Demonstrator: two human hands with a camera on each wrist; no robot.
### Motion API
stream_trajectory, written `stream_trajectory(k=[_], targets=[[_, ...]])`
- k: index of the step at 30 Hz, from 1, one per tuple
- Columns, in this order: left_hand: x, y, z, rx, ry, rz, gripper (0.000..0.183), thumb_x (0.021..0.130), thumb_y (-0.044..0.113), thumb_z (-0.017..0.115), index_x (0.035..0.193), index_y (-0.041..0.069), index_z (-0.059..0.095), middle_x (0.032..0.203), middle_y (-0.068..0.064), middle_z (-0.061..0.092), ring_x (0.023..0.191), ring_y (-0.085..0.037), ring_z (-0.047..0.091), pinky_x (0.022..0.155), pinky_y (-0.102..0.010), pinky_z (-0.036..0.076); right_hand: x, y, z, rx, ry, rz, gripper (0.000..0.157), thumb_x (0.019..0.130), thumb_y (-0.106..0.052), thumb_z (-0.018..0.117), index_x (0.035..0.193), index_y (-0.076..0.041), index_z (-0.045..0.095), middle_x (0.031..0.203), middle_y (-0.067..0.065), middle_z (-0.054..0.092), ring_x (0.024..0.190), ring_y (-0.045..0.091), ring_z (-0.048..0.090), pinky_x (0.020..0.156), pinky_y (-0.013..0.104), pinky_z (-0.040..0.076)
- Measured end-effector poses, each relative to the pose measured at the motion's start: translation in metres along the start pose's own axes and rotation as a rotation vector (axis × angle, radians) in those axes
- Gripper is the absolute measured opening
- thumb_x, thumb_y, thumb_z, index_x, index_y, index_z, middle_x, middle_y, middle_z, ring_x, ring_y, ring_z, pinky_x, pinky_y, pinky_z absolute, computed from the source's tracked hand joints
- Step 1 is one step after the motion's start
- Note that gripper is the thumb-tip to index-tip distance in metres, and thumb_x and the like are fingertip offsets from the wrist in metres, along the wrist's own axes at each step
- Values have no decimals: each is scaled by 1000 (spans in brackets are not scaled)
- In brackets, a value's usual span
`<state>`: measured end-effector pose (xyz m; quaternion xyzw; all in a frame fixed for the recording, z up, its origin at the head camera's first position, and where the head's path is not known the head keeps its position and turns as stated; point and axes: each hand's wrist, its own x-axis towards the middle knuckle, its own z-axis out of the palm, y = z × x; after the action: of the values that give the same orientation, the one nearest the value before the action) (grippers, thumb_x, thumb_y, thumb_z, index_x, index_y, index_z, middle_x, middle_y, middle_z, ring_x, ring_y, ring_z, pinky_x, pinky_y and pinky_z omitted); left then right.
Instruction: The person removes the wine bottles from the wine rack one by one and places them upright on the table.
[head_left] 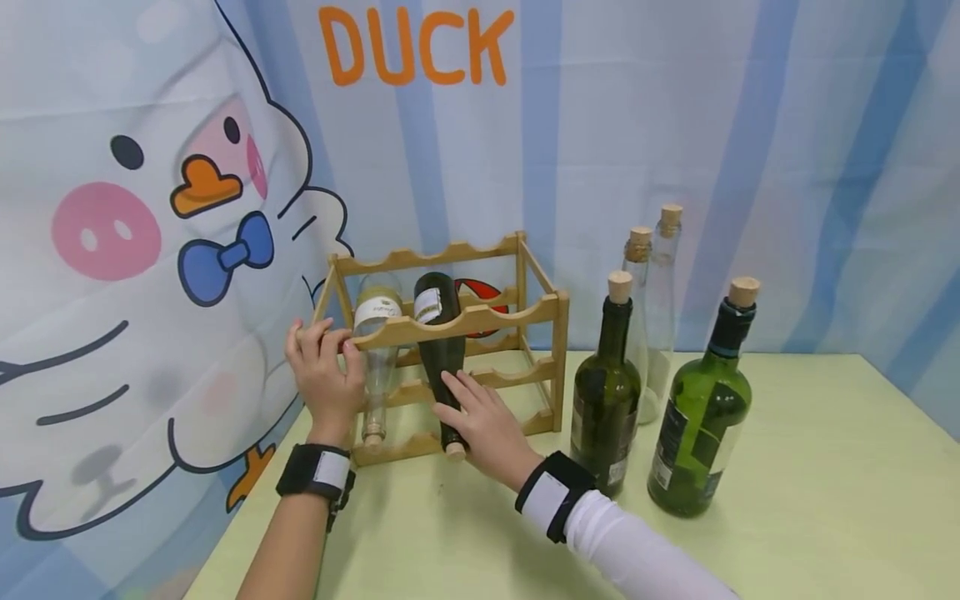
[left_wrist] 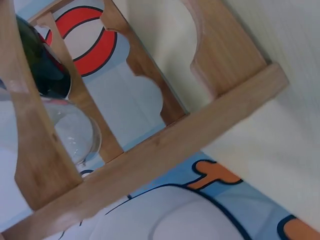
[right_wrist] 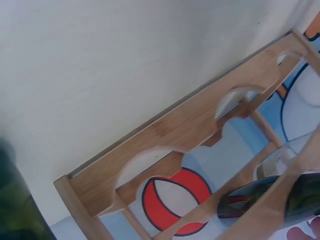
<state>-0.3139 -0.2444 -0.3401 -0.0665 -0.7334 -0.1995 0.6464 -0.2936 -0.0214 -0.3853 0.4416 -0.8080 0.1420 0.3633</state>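
Note:
My left hand [head_left: 327,375] grips the front left corner of the wooden wine rack [head_left: 558,358], fingers over its upper rail. A dark wine bottle [head_left: 441,354] lies in the rack, corked neck sloping toward me. Across that neck rests my right hand [head_left: 487,429], with its visible fingers fairly straight. Left of it lies a clear bottle [head_left: 381,367] with a white label, also cork end toward me. In the left wrist view, round bottle bases show behind the rack's slats [left_wrist: 150,155]. The right wrist view shows the dark bottle's base [right_wrist: 245,200] between the scalloped rails.
To the right of the rack stand two green bottles, a darker one [head_left: 606,400] and a brighter one [head_left: 701,408]. Behind them are two slim clear bottles, one farther back [head_left: 662,308]. All have corks. A printed cloth backdrop [head_left: 637,108] hangs behind the pale yellow table [head_left: 825,467].

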Motion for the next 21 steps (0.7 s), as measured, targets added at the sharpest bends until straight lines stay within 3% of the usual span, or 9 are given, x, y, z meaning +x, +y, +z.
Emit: stream_trajectory(k=[4,8,12,17,21], targets=[[2,-1,-8,-3,-58,7,23,80,17,45,85,0,60,106,-19,52,115,-39,36,103,-50,24,2,-8,-9,68,40,28,38,72,-11,71,108,-15,58,132,13,44,123,30,40,92,43,42],[3,-1,-15,12,-146,5,24,79,18,47,90,1,60,110,-18,50,119,-38,33,103,-50,23,10,-13,-20,224,119,123,33,74,-7,68,106,-10,60,130,13,47,126,29,38,97,42,38],[3,0,-18,30,-227,-10,25,79,18,48,94,2,59,114,-16,48,122,-38,29,103,-51,23,10,-15,-26,358,138,196,32,74,0,65,105,-6,60,128,12,50,125,28,39,97,39,38],[1,2,-19,35,-241,4,24,77,17,51,95,1,58,115,-17,47,123,-39,28,104,-51,21,4,-19,-29,396,172,131,31,76,5,60,106,-1,59,124,17,52,120,31,44,96,36,39],[4,0,-21,46,-271,50,26,75,13,54,98,1,57,116,-18,46,121,-40,29,106,-49,18,2,-23,-34,416,247,86,23,88,-15,52,104,0,58,121,19,53,119,32,45,95,35,40]])
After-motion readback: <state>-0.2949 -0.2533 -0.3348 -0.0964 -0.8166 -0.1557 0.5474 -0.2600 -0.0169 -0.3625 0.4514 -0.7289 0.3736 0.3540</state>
